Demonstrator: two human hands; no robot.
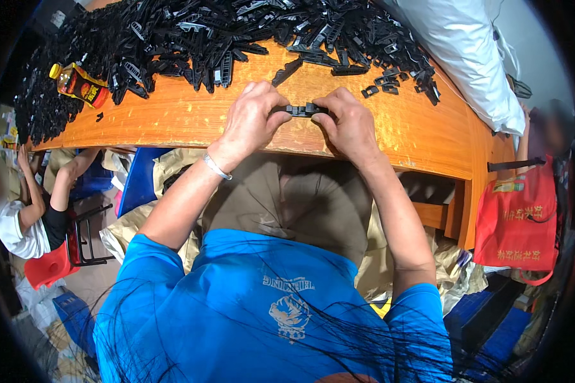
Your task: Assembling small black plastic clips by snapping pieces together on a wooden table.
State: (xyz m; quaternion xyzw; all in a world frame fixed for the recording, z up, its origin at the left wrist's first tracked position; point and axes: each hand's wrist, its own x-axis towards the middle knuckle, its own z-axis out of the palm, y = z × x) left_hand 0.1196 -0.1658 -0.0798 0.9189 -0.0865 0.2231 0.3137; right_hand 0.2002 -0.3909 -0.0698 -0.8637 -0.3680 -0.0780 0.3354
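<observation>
Between my two hands, just above the near edge of the wooden table [191,121], is a small black plastic part [298,111]. My left hand [252,118] pinches its left end between thumb and fingers. On its right end, the thumb and fingers of my right hand [350,122] are closed as well. Whether it is one piece or two joined pieces I cannot tell. A long black plastic piece [287,71] lies alone just beyond my hands. Farther back spreads a big heap of black plastic parts [223,32].
A bottle [80,84] with a yellow cap lies at the heap's left. Small black pieces [386,82] are scattered right of centre. A large white sack [463,57] leans over the right edge, above a hanging red bag [517,217]. Another person [32,217] sits at far left.
</observation>
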